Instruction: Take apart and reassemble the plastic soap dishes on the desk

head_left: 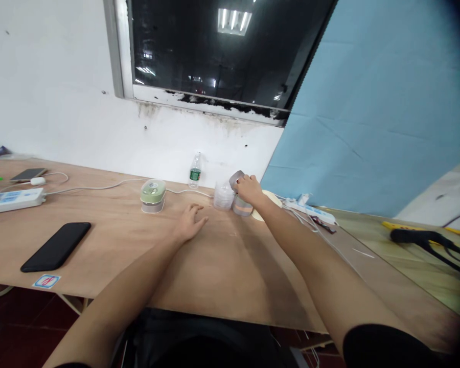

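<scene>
My right hand (pixel 249 188) reaches to the back of the table, fingers closed on a grey, round, cup-like piece (pixel 235 179) that is tilted. Just below it stands a grey round container (pixel 242 206) with an orange patch. Beside that, on the left, is a stack of clear plastic cups (pixel 223 196). A cream-coloured round item (pixel 270 198) is partly covered by my right wrist. My left hand (pixel 190 223) rests low over the tabletop, fingers apart, holding nothing. To its left sits a small container with a green lid and grey base (pixel 153 196).
A plastic bottle (pixel 195 171) with a green label stands against the wall. A black phone (pixel 56 247) lies at the left front. Power strips (pixel 17 199) with white cables lie at both sides. Black straps (pixel 417 236) hang at the far right.
</scene>
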A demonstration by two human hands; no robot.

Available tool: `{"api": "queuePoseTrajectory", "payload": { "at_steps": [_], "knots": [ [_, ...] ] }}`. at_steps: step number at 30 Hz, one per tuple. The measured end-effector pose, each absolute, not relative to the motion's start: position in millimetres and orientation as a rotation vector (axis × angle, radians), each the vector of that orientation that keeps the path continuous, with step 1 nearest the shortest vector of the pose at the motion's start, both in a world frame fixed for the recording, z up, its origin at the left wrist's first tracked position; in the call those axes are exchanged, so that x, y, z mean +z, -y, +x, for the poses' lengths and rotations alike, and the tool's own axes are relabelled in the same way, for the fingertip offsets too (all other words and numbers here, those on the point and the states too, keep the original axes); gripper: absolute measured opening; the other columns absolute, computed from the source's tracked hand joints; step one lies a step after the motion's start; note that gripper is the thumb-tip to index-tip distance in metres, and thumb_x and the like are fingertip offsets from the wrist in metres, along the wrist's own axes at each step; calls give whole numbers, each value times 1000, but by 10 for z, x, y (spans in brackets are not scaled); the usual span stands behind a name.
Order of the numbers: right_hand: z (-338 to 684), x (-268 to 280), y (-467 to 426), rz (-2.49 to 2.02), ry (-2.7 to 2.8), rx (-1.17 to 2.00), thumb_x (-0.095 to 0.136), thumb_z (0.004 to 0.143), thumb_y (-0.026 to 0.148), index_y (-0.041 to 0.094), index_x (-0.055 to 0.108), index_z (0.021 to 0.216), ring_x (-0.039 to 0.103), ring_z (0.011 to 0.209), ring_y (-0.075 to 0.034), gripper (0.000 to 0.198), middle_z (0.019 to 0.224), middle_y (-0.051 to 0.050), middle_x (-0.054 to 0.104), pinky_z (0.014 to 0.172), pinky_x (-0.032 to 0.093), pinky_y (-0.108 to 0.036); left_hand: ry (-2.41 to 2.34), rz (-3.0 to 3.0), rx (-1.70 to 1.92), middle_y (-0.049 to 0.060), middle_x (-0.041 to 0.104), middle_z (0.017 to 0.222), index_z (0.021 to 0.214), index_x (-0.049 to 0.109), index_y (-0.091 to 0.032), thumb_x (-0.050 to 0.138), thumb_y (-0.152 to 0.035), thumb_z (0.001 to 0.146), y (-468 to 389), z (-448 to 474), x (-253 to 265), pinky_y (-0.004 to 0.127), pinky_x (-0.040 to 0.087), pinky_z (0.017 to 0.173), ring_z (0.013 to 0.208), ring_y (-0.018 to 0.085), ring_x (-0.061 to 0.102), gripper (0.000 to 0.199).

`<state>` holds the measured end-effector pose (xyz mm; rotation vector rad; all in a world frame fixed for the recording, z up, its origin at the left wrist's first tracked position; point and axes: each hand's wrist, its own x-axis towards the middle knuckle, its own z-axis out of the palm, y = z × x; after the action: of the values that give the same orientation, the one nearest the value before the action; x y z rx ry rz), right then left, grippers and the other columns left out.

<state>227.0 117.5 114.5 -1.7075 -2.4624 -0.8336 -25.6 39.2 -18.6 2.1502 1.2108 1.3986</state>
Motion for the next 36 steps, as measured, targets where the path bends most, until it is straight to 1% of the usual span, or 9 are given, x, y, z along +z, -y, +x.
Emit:
{"api": "queuePoseTrajectory", "payload": {
  "at_steps": [9,12,14,17,19,21,26,32,36],
  "knots": [
    [2344,1169,-1142,-1736,2351,-913,53,84,31,17,67,105,40,114,-33,29,117,-18,56,95,26,-46,-1216,2159,1389,11,52,121,120,54,-20,59,-42,85,-375,-259,-174,41,50,92,106,24,59,42],
    [2398,1139,-1119,-1793,2213,-851,61,79,44,18,64,111,42,114,-34,41,127,-17,49,95,28,-47,-1216,2159,1393,11,52,121,119,54,-20,59,-42,85,-376,-258,-174,42,50,92,105,24,59,41],
    [2436,1111,-1121,-1860,2145,-788,65,75,50,18,63,112,47,112,-34,49,130,-17,46,93,33,-45,-1214,2162,1396,11,53,120,119,55,-20,59,-42,85,-383,-257,-179,43,49,93,105,24,59,41],
    [2485,1075,-1149,-1922,2104,-654,68,72,53,18,59,115,56,103,-29,56,125,-16,50,88,40,-39,-1206,2165,1402,10,53,119,119,55,-20,60,-41,84,-399,-257,-192,43,49,93,105,24,59,41],
    [2509,1062,-1174,-1914,2070,-571,69,71,53,18,56,119,58,101,-28,61,120,-15,54,84,43,-35,-1203,2166,1406,10,54,119,118,55,-20,61,-41,84,-406,-258,-199,42,49,93,105,24,59,40],
    [2526,1059,-1193,-1897,1999,-504,67,71,56,18,56,116,58,101,-27,60,117,-14,56,81,44,-34,-1205,2166,1406,10,54,118,118,55,-20,61,-41,84,-405,-258,-198,42,50,92,105,24,59,40],
    [2565,1069,-1212,-1897,1740,-396,59,73,64,18,59,102,57,100,-27,55,106,-13,59,79,44,-34,-1197,2151,1391,10,54,118,118,55,-19,60,-41,84,-371,-257,-161,40,51,90,100,22,61,40],
    [2688,1068,-1248,-1931,1588,-270,57,71,67,17,58,100,59,94,-27,58,103,-12,60,75,45,-34,-1195,2161,1370,11,55,117,118,54,-19,60,-39,84,-359,-265,-144,41,51,90,98,22,62,40],
    [2743,1058,-1228,-1894,1653,-316,60,71,64,18,57,102,57,98,-26,56,108,-12,58,78,44,-34,-1197,2186,1374,10,55,118,118,54,-19,59,-40,85,-380,-267,-168,42,50,91,99,23,61,40]
  ]
}}
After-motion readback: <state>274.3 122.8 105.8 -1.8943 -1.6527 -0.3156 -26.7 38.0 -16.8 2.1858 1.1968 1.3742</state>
